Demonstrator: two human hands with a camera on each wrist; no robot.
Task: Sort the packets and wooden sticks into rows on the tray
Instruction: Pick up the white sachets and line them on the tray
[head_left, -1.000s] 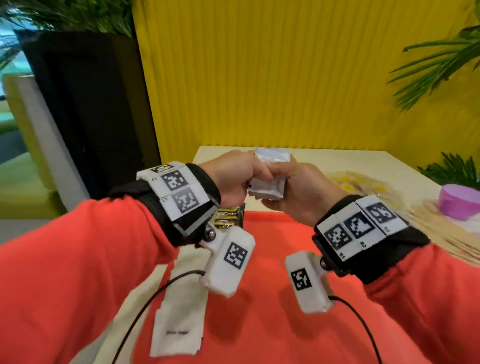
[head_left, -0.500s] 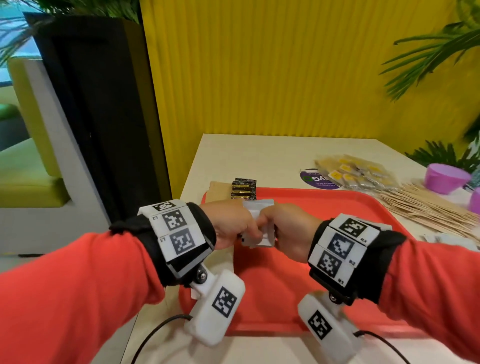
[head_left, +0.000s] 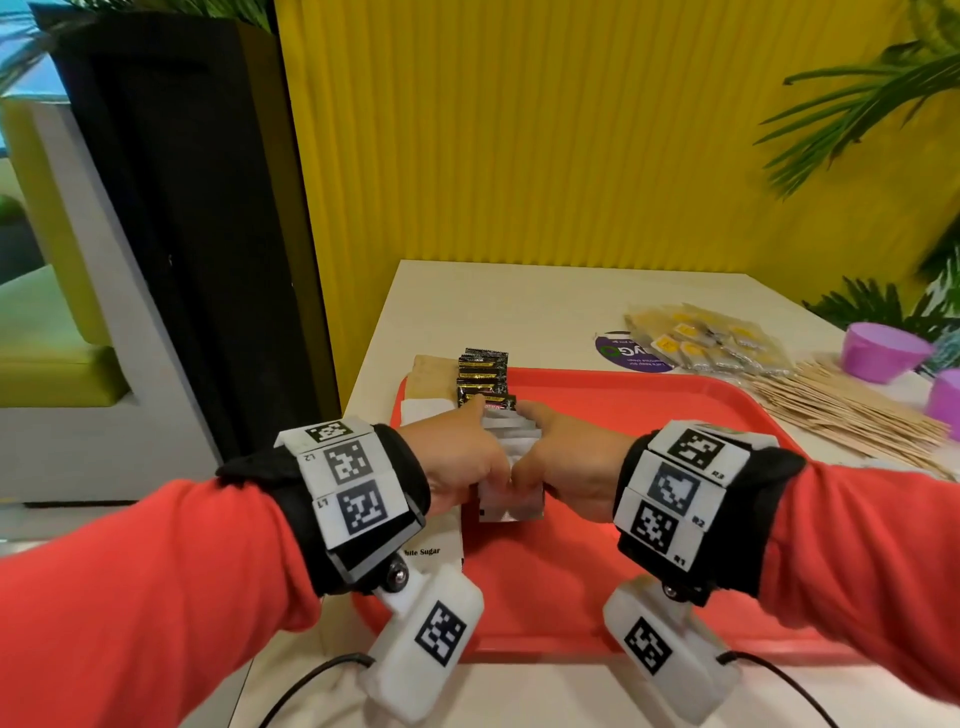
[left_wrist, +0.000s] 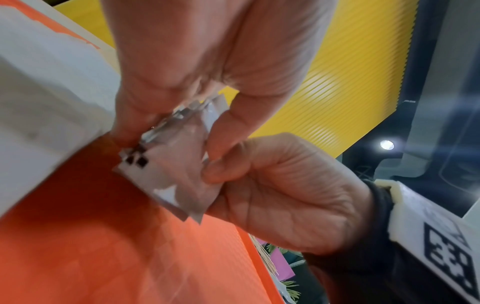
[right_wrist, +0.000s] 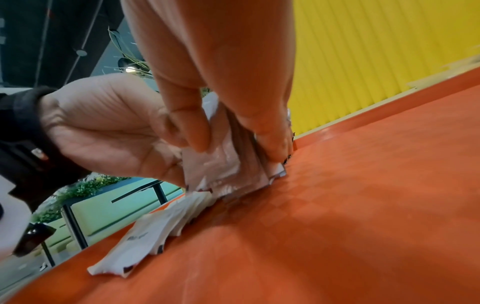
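A fanned stack of white, silvery packets stands on edge on the red tray, near its left side. My left hand pinches it from the left and my right hand from the right. In the left wrist view, the thumb and fingers of my left hand clamp the stack's top. In the right wrist view, the stack's lower edge touches the tray. A row of black and gold packets lies just beyond. Wooden sticks are piled on the table, right of the tray.
White sugar packets run in a row along the tray's left edge, partly under my left wrist, with brown packets at the far corner. Yellow packets are heaped behind the tray. Two purple bowls stand at the right.
Both hands have brought the white packet stack down from chest height onto the tray, and the stack now fans out lengthwise. The head view has tilted down.
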